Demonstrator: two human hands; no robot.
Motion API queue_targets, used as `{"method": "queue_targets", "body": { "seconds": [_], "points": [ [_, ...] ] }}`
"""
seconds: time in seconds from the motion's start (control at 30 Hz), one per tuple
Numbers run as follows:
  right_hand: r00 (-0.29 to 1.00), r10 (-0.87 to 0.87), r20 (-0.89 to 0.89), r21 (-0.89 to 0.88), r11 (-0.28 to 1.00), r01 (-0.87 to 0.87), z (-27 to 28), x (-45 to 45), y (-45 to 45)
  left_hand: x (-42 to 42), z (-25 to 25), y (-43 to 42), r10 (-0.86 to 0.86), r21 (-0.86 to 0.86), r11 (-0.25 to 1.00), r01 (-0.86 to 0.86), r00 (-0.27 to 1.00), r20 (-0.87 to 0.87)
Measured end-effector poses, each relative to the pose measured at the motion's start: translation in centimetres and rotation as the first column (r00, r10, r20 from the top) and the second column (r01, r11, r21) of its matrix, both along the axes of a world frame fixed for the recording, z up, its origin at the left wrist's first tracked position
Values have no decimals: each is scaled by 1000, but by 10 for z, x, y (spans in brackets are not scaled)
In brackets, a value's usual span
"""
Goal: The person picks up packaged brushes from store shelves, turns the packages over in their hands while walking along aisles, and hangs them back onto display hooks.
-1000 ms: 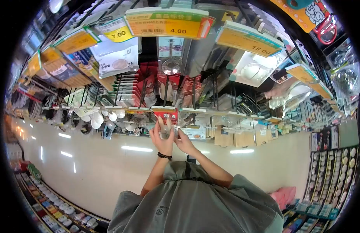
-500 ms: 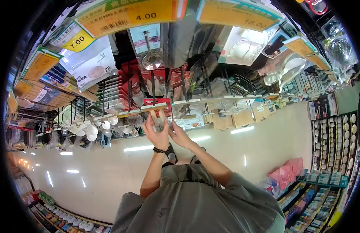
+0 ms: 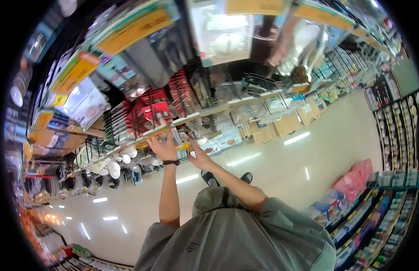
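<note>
1. Your left hand (image 3: 162,148) is a little left of the middle of the frame, with its fingers pointing up at the shelf. The fingertips are small and partly hidden, so I cannot tell if they are pinching or not.
2. The red packet (image 3: 157,113) is just above those fingers, left of the middle and a bit higher up. I cannot tell if your fingers touch it.
3. Your right hand (image 3: 200,158) is near the middle of the frame. Its thumb and pointing finger are spread, with a gap between them. I cannot tell if the tips touch anything.
4. A dark bracelet (image 3: 170,162) goes around your left wrist.
5. A pale shelf rail (image 3: 187,119) runs on a slant above your hands, going up toward the right.
6. White spoons (image 3: 113,168) hang lower down, left of your left hand.
7. A box with a food picture (image 3: 228,138) is right of your right hand. Wooden boards (image 3: 263,131) hang next to it, further right.
8. A big orange price tag (image 3: 135,29) is in the upper left of the frame.
9. Your dark shoes (image 3: 209,177) are below your hands, on the shiny floor (image 3: 281,165).
10. A pink bag (image 3: 356,178) is at the lower right.
</note>
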State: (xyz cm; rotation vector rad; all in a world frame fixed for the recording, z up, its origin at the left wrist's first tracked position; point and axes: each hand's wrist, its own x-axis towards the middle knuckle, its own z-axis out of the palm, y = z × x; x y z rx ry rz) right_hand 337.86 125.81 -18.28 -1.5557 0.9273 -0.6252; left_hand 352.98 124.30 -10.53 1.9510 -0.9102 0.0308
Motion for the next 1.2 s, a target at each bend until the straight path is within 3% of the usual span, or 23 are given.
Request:
{"method": "queue_targets", "body": {
  "seconds": [0.07,0.1,0.2,0.27,0.3,0.33,0.4,0.43,0.53,0.6,0.67,0.7,0.77,0.83,0.9,0.93,1.0,1.07,1.1,1.2],
  "points": [
    [998,49,35,129,990,-53,-2,-24,7,8,-11,-14,-71,-2,997,72,987,145],
    [998,19,-56,98,995,-13,-3,-34,14,12,-21,-25,-113,-22,992,121,969,220],
    [998,-62,-30,-100,993,59,-41,-64,32,23,-54,-54,-55,47,998,35,838,544],
    [997,-63,-55,-75,995,59,-31,-93,39,83,-131,-76,-185,388,922,-3,877,444],
    [992,-15,-127,-52,999,8,-30,-105,39,52,-86,-81,-203,744,642,-183,896,396],
    [980,34,-194,-23,999,-39,-31,-117,39,47,-85,-87,-294,779,585,-227,835,465],
    [976,68,-206,-88,992,-88,-23,-147,40,46,-75,-95,-309,768,582,-268,800,514],
    [973,73,-221,-71,993,-91,-19,-163,40,44,-67,-98,-238,715,647,-267,820,521],
    [965,137,-223,-40,988,-149,-17,-217,34,19,-49,-87,31,428,868,-252,888,460],
    [975,73,-209,-70,993,-90,-29,-246,25,-10,-55,-66,156,206,948,-244,917,367],
    [973,84,-214,-18,996,-89,-33,-279,13,-35,-97,-44,203,115,958,-262,906,373],
    [993,5,-117,48,999,1,-51,-287,10,-39,-136,-38,211,123,945,-304,851,482],
    [985,-82,-155,44,995,89,-27,-331,9,-76,-190,-14,165,179,925,-335,779,604],
    [970,-196,-143,-14,981,196,-28,-370,13,-143,-224,18,-125,470,869,-153,852,509],
    [945,-303,-124,48,949,311,-21,-414,19,-216,-243,40,-438,712,691,127,856,273],
    [926,-357,-119,78,927,368,-20,-436,20,-249,-254,41,-554,751,609,254,814,174],
    [888,-443,-125,92,886,455,-31,-482,19,-319,-280,25,-732,737,449,506,681,-22],
    [842,-525,-127,99,838,537,-31,-535,18,-387,-326,-15,-865,588,306,749,476,-156],
    [803,-583,-127,117,795,595,-50,-557,12,-436,-319,-27,-883,555,229,800,410,-228],
    [681,-716,-156,133,668,732,-35,-641,6,-585,-269,-71,-881,348,43,936,200,-429]
  ]
}}
